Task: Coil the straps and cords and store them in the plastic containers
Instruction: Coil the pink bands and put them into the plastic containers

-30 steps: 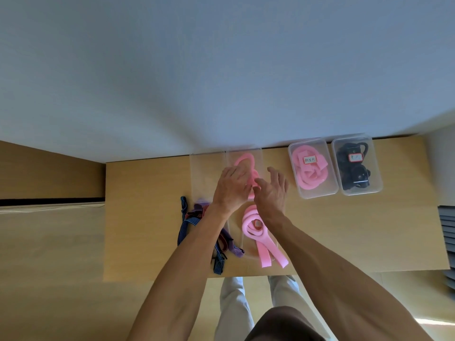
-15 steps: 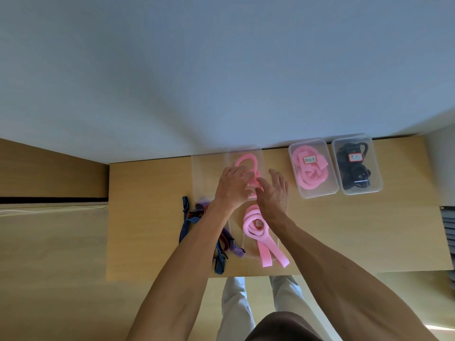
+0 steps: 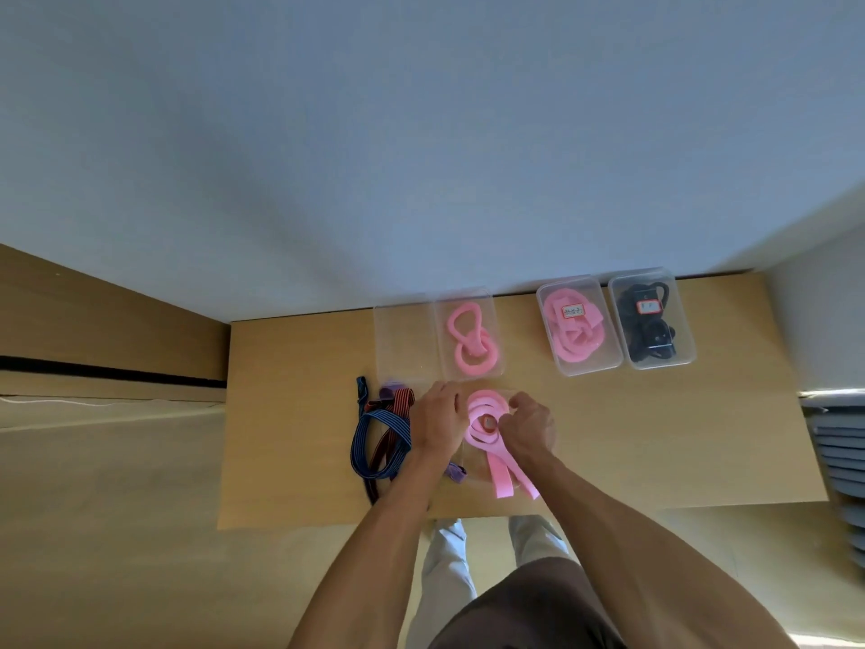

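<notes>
the person stood at a wooden table set against a pale wall, both forearms reaching forward over its near edge. between the two hands lay a pink strap, loosely coiled in flat loops, its two free ends trailing toward the person and just past the table's front part. it seemed to rest on or in a clear plastic piece there, though the blur made it hard to tell which.

the left hand sat at the coil's left side, fingers curled in against the loops. the right hand sat at the coil's right side, fingers bent and pinching the strap's outer loop. how firmly the left hand held the strap could not be told.

just beyond the hands stood an open clear container holding a pink cord wound into a figure-eight shape. touching its left side was another clear container, which looked bare inside.

to the left of the left hand lay a tangle of striped straps, blue and red, with a purple strap showing under the forearm.

further right, near the wall, two lidded containers stood side by side: one filled with pink strap and bearing a label, the other holding black cord, also labelled.
</notes>
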Demonstrator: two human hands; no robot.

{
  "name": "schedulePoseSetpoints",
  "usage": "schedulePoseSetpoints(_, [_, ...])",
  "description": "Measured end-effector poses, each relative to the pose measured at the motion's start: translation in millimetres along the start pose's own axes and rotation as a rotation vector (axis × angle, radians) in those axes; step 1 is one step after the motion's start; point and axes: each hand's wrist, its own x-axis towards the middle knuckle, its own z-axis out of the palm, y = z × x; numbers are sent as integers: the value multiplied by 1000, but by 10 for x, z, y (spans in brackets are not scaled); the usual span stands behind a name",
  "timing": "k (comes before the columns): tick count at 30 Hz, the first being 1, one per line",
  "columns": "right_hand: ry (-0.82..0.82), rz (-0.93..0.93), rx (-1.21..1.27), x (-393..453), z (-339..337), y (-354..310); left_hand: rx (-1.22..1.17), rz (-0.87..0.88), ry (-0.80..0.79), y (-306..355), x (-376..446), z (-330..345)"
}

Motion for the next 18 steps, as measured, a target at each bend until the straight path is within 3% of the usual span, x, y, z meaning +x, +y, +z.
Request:
schedulePoseSetpoints(4, [-84,-2,-77,-92,177,210,-25,-76,-186,2,-104,267])
schedulePoseSetpoints(13, [25,35,4,-61,279,194,-330,-279,-103,26,-94,412])
schedulePoseSetpoints(18, [10,68,96,-210,70,77,-640,-302,-238,100,-155,87])
